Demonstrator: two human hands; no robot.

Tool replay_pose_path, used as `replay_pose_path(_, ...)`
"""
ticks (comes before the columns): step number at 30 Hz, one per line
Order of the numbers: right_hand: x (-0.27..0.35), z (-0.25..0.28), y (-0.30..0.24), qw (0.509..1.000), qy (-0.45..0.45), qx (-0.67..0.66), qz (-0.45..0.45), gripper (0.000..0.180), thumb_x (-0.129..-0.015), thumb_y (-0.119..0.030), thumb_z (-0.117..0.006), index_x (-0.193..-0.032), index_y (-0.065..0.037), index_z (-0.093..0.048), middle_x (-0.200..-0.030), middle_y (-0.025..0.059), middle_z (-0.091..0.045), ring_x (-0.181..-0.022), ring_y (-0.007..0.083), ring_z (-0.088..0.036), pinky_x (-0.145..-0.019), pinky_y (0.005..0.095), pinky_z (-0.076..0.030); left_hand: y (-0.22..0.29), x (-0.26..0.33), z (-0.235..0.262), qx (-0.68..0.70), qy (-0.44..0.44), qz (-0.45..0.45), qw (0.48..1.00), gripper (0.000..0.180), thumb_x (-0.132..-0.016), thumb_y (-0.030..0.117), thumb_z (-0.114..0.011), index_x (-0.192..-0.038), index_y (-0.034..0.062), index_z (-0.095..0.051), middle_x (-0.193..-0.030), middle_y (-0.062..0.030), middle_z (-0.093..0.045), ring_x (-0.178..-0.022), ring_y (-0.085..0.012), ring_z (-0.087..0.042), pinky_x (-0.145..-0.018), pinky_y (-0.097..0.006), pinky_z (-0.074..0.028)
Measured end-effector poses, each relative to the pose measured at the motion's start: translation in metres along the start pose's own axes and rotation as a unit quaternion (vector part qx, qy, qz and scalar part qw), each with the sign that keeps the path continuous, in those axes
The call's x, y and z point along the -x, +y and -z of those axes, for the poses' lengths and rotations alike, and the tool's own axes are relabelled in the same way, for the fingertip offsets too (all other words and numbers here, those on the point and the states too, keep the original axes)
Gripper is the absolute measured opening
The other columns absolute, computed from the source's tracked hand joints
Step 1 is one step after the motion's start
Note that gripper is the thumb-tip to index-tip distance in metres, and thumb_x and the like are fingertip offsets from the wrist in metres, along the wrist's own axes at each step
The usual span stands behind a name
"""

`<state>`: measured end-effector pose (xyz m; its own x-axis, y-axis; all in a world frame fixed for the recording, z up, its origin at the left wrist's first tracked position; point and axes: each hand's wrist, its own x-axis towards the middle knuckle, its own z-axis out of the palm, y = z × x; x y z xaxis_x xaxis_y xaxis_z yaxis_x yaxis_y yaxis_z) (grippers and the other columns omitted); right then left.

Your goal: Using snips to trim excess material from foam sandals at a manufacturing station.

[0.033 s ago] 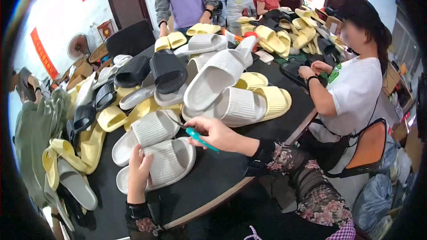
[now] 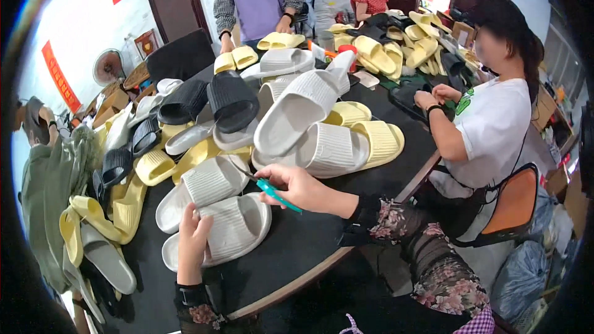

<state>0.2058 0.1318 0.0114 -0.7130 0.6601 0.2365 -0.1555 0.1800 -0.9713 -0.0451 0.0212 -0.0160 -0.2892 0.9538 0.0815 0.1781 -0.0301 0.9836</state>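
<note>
Two light grey ribbed slide slippers lie side by side on the black table in front of me, the farther slipper (image 2: pixel 201 182) and the nearer slipper (image 2: pixel 238 226). My left hand (image 2: pixel 194 241) is on the nearer one, fingers bent at the left edge of its strap; the hand covers part of that slipper. Above the right end of the pair, my right hand (image 2: pixel 303 190) grips a teal-handled tool (image 2: pixel 279 196). Its thin dark tip points up and left over the farther slipper. Whether that tip touches the slipper I cannot tell.
A heap of grey, black and yellow slippers (image 2: pixel 297 111) rises beyond the pair. More yellow slippers (image 2: pixel 127 207) lie at the left by green cloth (image 2: pixel 52 204). A person in white (image 2: pixel 495 117) sits at the right, handling dark slippers. Two more people are across the table (image 2: pixel 396 179).
</note>
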Motion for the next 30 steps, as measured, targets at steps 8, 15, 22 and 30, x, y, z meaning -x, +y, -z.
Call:
replay_pose_path(8,0.008,0.008,0.003,0.994,0.039,-0.093,-0.046,0.045,-0.085,-0.017,-0.066,-0.123,-0.001,-0.047,-0.08,0.0004,-0.057,-0.058,0.0027,-0.049,-0.048,0.0168,-0.041,0.032,0.014,-0.006,0.023,-0.001,0.026,0.999,0.031,-0.086,0.006,-0.052,-0.115,-0.0023,-0.047,-0.091,-0.0076,-0.063,-0.079,-0.009,-0.056,-0.071,-0.022,-0.043)
replay_pose_path(15,0.02,0.021,-0.016,0.983,0.081,-0.165,0.014,0.046,-0.086,-0.013,-0.062,-0.127,-0.002,-0.043,-0.083,0.0034,-0.056,-0.059,0.0046,-0.051,-0.046,0.0164,-0.041,0.078,0.025,-0.017,-0.044,-0.037,0.047,0.997,0.03,-0.084,0.004,-0.051,-0.113,-0.0045,-0.047,-0.086,-0.0087,-0.063,-0.078,-0.0094,-0.056,-0.069,-0.022,-0.044)
replay_pose_path(22,0.033,0.033,-0.02,0.97,0.143,-0.182,0.07,0.047,-0.085,-0.007,-0.063,-0.127,-0.004,-0.042,-0.089,0.0059,-0.058,-0.061,0.0057,-0.052,-0.047,0.0167,-0.042,0.146,-0.036,-0.056,-0.253,0.037,-0.067,0.964,0.03,-0.084,0.01,-0.055,-0.112,-0.0008,-0.052,-0.073,-0.0019,-0.062,-0.064,-0.007,-0.057,-0.056,-0.021,-0.044)
replay_pose_path(30,0.031,0.02,-0.023,0.972,0.141,-0.181,0.055,0.047,-0.085,-0.006,-0.062,-0.127,-0.002,-0.041,-0.084,0.0043,-0.056,-0.063,0.0072,-0.053,-0.049,0.0179,-0.043,0.181,-0.189,-0.111,-0.329,0.051,-0.339,0.88,0.067,-0.081,0.027,-0.063,-0.134,0.0003,-0.033,-0.091,-0.0228,-0.062,-0.085,-0.0354,-0.062,-0.076,-0.04,-0.049)
